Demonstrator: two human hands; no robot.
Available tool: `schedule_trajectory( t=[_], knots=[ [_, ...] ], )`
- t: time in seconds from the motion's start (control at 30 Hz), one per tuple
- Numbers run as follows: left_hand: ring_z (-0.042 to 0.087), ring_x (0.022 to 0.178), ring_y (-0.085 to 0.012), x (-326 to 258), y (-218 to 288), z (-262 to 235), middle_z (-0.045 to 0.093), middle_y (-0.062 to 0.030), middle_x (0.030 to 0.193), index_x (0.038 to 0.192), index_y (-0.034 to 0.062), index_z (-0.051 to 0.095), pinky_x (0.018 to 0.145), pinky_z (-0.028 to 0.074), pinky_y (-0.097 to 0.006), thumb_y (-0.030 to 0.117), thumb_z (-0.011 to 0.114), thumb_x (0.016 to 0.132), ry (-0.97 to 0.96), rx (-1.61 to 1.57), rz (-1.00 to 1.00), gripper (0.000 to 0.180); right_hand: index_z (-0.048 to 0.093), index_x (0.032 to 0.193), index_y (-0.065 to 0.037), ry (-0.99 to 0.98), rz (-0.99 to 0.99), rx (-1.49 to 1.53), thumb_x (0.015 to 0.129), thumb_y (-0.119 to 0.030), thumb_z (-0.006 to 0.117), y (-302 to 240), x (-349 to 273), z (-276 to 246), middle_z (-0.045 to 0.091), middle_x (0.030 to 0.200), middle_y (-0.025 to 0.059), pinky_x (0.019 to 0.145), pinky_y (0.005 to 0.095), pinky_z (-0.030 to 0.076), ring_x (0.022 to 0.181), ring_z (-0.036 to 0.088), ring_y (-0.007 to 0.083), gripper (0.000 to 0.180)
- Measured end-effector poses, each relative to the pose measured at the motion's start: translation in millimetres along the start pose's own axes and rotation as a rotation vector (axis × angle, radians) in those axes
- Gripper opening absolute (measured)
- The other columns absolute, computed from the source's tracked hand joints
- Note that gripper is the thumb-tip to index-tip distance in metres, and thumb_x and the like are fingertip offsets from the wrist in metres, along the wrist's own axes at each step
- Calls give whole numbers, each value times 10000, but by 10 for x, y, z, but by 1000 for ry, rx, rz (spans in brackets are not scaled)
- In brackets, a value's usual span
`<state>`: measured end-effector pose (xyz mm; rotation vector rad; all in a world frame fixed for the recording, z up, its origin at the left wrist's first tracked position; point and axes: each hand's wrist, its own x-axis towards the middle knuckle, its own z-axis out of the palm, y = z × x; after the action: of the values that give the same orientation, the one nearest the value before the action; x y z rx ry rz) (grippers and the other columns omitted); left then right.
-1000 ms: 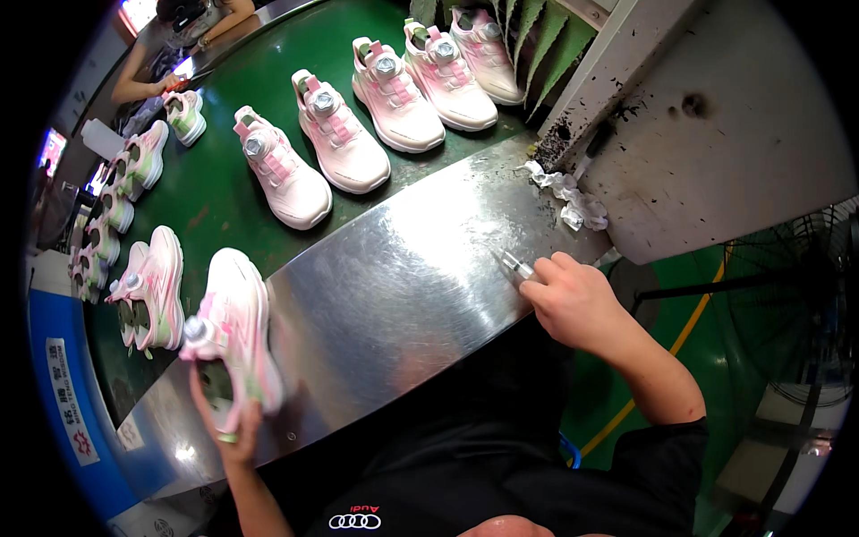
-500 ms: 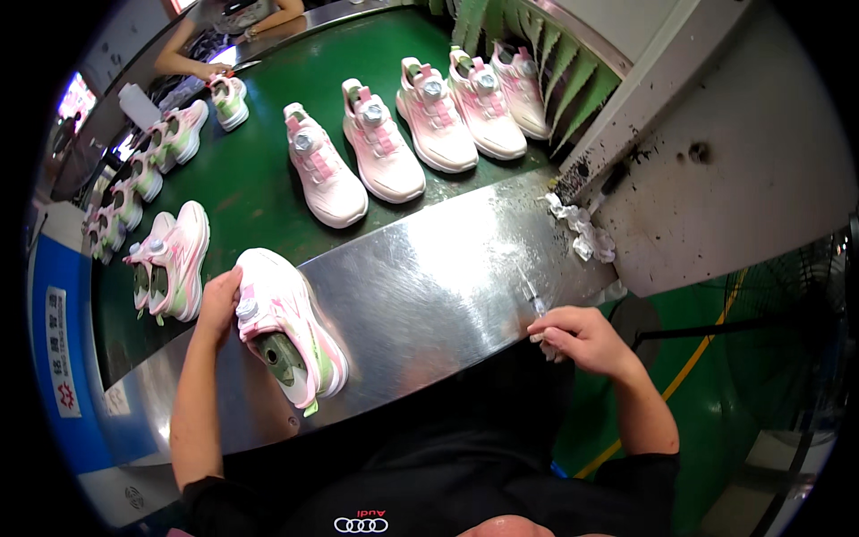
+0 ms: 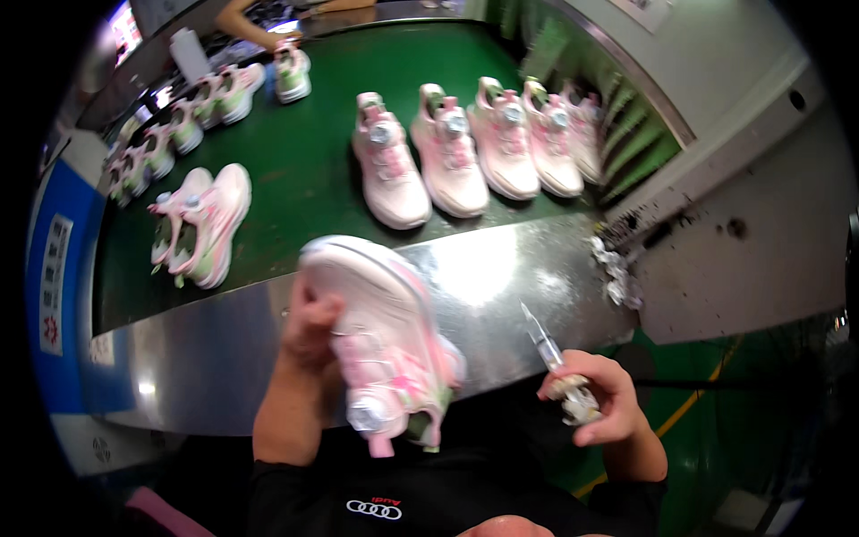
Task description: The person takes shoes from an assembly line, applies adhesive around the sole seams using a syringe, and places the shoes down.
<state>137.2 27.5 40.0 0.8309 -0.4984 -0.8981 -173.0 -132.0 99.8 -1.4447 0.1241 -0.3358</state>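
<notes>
A pale pink sneaker [image 3: 380,300] with a round dial on its tongue is held up close to my chest. My left hand [image 3: 313,327] grips it by the left side near the toe, with the toe pointing away and the dial end nearer me. Over the right end of the metal ledge [image 3: 215,358], my right hand [image 3: 613,394] is closed round a clear syringe [image 3: 542,338] whose thin tip points away from me. A crumpled whitish wad [image 3: 580,404], perhaps tissue, sits in the same fingers. The syringe tip and the sneaker are apart.
Several pink sneakers [image 3: 391,170] stand in a row on the green belt [image 3: 286,170]. At left are a sneaker pair [image 3: 224,215] and a line of greenish-pink sneakers [image 3: 183,130]. Another person's hand [image 3: 282,40] touches a far sneaker [image 3: 292,76]. Green strips [image 3: 640,116] hang at right.
My left hand has lifted the sneaker off the metal ledge and brought it toward my chest, tilting it. My right hand has come up a little, showing more of the syringe. The view has shifted.
</notes>
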Motion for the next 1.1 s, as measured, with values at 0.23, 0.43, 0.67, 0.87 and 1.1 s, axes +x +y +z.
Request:
schedule_trajectory(
  t=[0.23,0.43,0.67,0.87,1.1],
  knots=[
    [560,1039,-186,-99,-44,-34,567,-74,1110,1230,52,454,924,450,-342,85,760,641,-139,-166,-91,665,492,1162,31,-88,-177,389,690,-356,812,17,413,314,604,913,190,768,346,444,836,605,259,689],
    [560,1046,-223,-136,-48,-21,565,-116,1110,1224,51,455,905,457,-374,33,750,618,-292,-99,-3,674,491,1151,14,-210,-271,526,739,-586,687,16,718,523,626,897,188,828,406,410,792,601,239,754],
    [537,1070,-172,-153,45,12,558,-65,1127,1202,63,501,918,439,-338,-28,753,631,-423,3,84,630,490,1171,32,-285,-247,524,733,-585,694,18,848,559,628,929,166,829,438,421,833,615,259,784],
    [524,1086,-171,-175,45,22,547,-65,1143,1205,61,503,934,426,-336,-44,744,636,-451,16,82,627,498,1170,49,-291,-212,554,717,-572,719,3,859,600,615,934,214,819,410,423,832,606,272,800],
    [518,1092,-161,-202,64,45,543,-60,1146,1227,59,485,936,425,-330,-59,737,646,-449,-10,73,645,521,1166,71,-271,-185,520,705,-555,740,-30,861,606,613,920,234,749,371,432,829,604,281,808]
  ],
)
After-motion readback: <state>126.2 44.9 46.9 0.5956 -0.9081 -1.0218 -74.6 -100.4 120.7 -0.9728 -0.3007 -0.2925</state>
